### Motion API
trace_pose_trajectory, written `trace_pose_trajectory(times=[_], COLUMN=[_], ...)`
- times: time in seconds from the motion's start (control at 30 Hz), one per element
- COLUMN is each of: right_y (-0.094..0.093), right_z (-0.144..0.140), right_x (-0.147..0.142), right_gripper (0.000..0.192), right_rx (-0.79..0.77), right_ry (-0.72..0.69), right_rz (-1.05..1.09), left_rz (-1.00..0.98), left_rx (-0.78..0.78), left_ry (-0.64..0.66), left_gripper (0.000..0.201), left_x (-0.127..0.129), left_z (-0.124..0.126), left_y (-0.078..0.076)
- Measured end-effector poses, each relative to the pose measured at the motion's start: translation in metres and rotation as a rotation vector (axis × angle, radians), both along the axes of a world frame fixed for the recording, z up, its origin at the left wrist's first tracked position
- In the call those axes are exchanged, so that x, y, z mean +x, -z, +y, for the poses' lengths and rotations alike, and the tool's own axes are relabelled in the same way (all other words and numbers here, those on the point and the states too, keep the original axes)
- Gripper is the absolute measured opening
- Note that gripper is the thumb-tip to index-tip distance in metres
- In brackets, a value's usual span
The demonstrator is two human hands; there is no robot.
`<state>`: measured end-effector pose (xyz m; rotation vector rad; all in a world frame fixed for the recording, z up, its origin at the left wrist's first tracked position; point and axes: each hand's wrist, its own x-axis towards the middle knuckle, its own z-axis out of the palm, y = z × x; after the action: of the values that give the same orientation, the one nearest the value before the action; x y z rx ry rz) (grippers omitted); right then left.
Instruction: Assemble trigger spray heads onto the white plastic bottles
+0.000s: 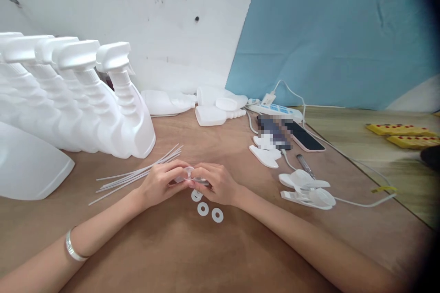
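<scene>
In the middle of the frame, the left hand (161, 184) and the right hand (217, 183) met over the brown table (165, 247). Fingers of both hands were pinched together on a small clear cap (189, 173). Just below the hands lay three white rings (203, 208) in a row on the table. Thin white tubes (137, 175) lay beside the left hand. A row of white spray bottles (113, 100) stood at the upper left. White triggers (305, 187) lay to the right.
</scene>
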<state>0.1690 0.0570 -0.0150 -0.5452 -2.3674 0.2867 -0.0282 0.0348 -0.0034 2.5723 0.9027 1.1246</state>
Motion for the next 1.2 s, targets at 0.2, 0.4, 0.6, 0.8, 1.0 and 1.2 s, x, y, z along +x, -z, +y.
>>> trace_pose_trajectory(times=[0.2, 0.4, 0.6, 0.8, 1.0, 1.2], right_y=[0.008, 0.003, 0.004, -0.001, -0.004, 0.005], right_z=[0.000, 0.000, -0.001, -0.002, 0.013, 0.041], right_x=[0.000, 0.001, 0.000, 0.003, 0.008, -0.016], right_gripper=[0.031, 0.030, 0.030, 0.031, 0.023, 0.018], right_rx=[-0.023, 0.013, 0.037, -0.084, -0.682, -0.366], right_ry=[0.091, 0.060, 0.056, 0.002, 0.097, 0.157], right_rz=[0.079, 0.050, 0.035, 0.049, 0.282, 0.100], left_rz=[-0.007, 0.062, 0.102, 0.145, 0.192, 0.197], left_rx=[-0.039, 0.015, -0.004, -0.051, -0.097, -0.095], left_ry=[-0.025, -0.067, -0.078, -0.091, -0.022, 0.018], left_gripper=[0.010, 0.014, 0.012, 0.012, 0.013, 0.012], left_x=[0.001, 0.002, 0.003, 0.004, 0.004, 0.004], left_z=[0.001, -0.001, -0.001, -0.002, -0.002, -0.003], left_y=[0.004, 0.003, 0.000, -0.001, -0.001, -0.001])
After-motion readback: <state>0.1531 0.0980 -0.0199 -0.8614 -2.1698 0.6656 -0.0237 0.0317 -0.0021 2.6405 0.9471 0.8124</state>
